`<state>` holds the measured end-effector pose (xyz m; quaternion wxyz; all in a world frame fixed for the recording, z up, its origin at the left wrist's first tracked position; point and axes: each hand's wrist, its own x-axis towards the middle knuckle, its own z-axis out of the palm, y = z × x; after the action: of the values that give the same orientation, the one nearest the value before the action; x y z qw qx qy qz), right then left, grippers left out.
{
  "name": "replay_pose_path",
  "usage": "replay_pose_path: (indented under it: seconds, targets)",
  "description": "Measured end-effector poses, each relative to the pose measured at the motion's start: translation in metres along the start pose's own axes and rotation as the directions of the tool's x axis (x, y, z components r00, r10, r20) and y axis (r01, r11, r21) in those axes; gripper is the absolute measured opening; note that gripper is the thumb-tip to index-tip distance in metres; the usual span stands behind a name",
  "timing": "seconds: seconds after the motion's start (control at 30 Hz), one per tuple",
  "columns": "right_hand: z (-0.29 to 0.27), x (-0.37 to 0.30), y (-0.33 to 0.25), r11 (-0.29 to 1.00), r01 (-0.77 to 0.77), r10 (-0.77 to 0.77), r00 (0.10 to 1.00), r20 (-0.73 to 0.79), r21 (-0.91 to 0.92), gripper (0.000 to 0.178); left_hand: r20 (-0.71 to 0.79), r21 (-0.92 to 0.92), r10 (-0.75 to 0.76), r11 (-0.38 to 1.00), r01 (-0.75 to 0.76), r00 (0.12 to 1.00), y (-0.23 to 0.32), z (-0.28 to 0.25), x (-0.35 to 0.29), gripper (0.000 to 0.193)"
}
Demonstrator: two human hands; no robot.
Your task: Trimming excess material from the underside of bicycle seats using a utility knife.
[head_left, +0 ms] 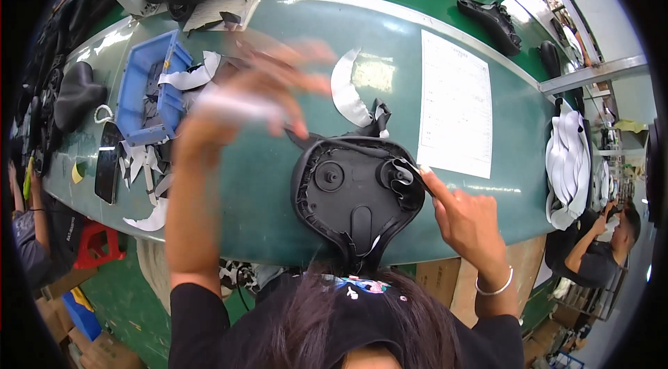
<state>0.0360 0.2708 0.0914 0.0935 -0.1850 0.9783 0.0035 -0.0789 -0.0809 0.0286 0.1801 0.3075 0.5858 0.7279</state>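
Note:
A black saddle (355, 195), likely a bicycle's, lies underside up at the near edge of the green table, its narrow end toward me. Two round posts show in its hollow, and loose dark and pale material bunches near the right one. My right hand (463, 219) is closed at the saddle's right rim, index finger along the edge; the slim dark thing under its fingertips I cannot make out. Smeared by motion, my left hand (257, 91) hovers left of and beyond the saddle. A dark flap (303, 138) sticks out from the saddle's far left corner below it.
A blue bin (129, 108) of dark scraps stands left, beside a phone (107, 164) and pale offcuts (142, 167). A curved white strip (346, 87) and printed paper sheet (456, 111) lie beyond the saddle. Stacked white pieces (567, 164) are at the right edge; people work on both sides.

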Motion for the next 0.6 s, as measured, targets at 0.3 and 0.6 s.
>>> replay_pose_path:
  seconds: [0.3, 0.6]
  targets:
    - [-0.014, 0.061, 0.006, 0.948, 0.215, -0.236, 0.970, 0.062, 0.235, 0.046, 0.193, 0.211, -0.097, 0.976, 0.055, 0.976, -0.012, 0.073, 0.054, 0.021]
    - [-0.027, 0.064, 0.005, 0.911, 0.283, -0.299, 0.954, 0.008, 0.299, 0.048, 0.252, 0.117, -0.046, 0.993, 0.017, 0.967, -0.021, 0.061, 0.011, 0.016]
